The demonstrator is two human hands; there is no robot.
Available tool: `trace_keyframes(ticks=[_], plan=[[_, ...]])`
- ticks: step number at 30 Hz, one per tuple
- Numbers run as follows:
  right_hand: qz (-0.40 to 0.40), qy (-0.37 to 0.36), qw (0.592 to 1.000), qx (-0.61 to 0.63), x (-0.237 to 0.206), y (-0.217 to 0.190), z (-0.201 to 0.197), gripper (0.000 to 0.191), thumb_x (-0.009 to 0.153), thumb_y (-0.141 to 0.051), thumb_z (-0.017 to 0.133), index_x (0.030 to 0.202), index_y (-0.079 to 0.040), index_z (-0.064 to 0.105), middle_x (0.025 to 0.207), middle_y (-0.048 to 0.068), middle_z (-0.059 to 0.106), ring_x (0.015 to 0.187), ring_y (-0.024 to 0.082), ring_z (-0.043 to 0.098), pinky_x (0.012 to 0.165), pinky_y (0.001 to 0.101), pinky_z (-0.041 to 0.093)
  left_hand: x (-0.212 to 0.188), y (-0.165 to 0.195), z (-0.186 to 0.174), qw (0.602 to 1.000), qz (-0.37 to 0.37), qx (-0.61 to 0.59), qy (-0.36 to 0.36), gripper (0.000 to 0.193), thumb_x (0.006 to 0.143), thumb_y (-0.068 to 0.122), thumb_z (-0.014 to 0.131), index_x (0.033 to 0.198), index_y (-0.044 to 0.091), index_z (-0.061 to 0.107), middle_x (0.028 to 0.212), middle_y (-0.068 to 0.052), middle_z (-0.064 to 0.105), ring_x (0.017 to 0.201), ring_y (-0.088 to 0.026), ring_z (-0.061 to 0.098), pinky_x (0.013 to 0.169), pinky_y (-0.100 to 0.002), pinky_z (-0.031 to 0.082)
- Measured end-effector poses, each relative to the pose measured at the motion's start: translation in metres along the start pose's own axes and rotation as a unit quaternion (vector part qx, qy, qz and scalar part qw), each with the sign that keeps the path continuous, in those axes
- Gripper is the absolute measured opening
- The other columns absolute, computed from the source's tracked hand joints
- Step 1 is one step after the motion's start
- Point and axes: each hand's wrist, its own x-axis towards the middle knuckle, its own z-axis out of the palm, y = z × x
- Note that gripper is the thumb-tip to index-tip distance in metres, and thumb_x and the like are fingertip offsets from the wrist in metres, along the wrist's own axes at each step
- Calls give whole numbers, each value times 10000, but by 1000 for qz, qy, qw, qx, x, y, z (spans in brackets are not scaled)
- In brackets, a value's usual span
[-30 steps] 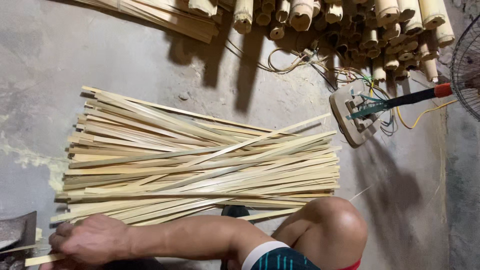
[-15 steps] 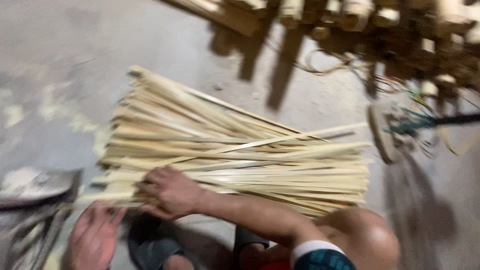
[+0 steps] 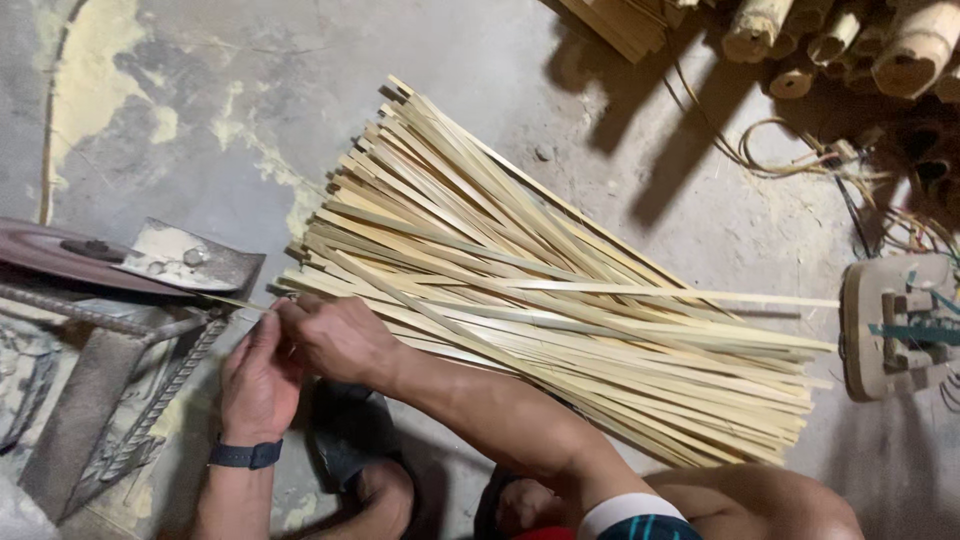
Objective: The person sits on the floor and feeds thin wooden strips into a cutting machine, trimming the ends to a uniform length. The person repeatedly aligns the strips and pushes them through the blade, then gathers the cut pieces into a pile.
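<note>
A big fanned pile of pale bamboo strips [image 3: 560, 290] lies on the concrete floor. My right hand [image 3: 335, 338] and my left hand [image 3: 258, 378], which wears a dark wristband, meet at the pile's near left end. Both pinch one thin bamboo strip [image 3: 240, 303] whose tip points left toward a rusty metal blade plate [image 3: 185, 258] fixed on an iron stand [image 3: 110, 400]. My right forearm crosses over the lower edge of the pile.
Cut bamboo poles [image 3: 860, 50] are stacked at the top right above tangled wires [image 3: 800, 160]. A wooden block with a tool on it [image 3: 895, 325] sits at the right. My knee [image 3: 760, 505] and sandalled feet [image 3: 360, 440] are at the bottom.
The view swung left and closer. My right hand moved from the floor to the pile's left end, my left hand joined it, and both now pinch one strip beside the blade.
</note>
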Motion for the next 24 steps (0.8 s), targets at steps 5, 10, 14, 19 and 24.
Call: trace_keyframes(ticks=[5, 10, 14, 19, 24], plan=[[-2, -22, 998, -56, 6, -3, -4, 233, 878, -218, 658, 1044, -57, 638, 1005, 120, 689, 830, 340, 728, 697, 464, 586, 2, -4, -9, 994, -44, -94, -32, 354, 1060, 361, 565, 1245, 67, 634, 1243, -60, 669, 1192, -213, 609, 1025, -377, 477], [11, -10, 995, -100, -45, 21, -46, 390, 865, -277, 675, 1160, -24, 643, 1001, 164, 680, 846, 357, 702, 670, 470, 577, -13, -30, -3, 994, -100, 46, -21, 295, 1062, 307, 589, 1145, 38, 676, 1006, -95, 698, 929, -219, 660, 826, -379, 544], [31, 102, 968, -227, -102, 39, -104, 577, 749, -295, 668, 1213, 46, 628, 1104, 206, 666, 970, 353, 679, 786, 465, 557, -13, -56, 43, 951, -113, 268, -100, 188, 973, 169, 708, 1041, -4, 673, 882, -89, 708, 754, -168, 665, 677, -318, 558], [256, -135, 914, -283, -249, 5, -219, 282, 874, -261, 695, 905, 19, 678, 977, 195, 665, 971, 352, 645, 855, 492, 534, -18, -63, 155, 828, 5, 461, -319, 258, 922, 215, 752, 1061, -1, 728, 903, -45, 740, 773, -94, 673, 701, -243, 561], [505, -85, 847, -141, -432, -49, -230, 371, 887, -395, 706, 1002, -46, 757, 902, 168, 743, 859, 336, 717, 773, 446, 570, -54, -46, 278, 557, 126, 639, -516, 525, 813, 416, 792, 1168, 38, 714, 979, -111, 769, 863, -204, 726, 753, -331, 571]])
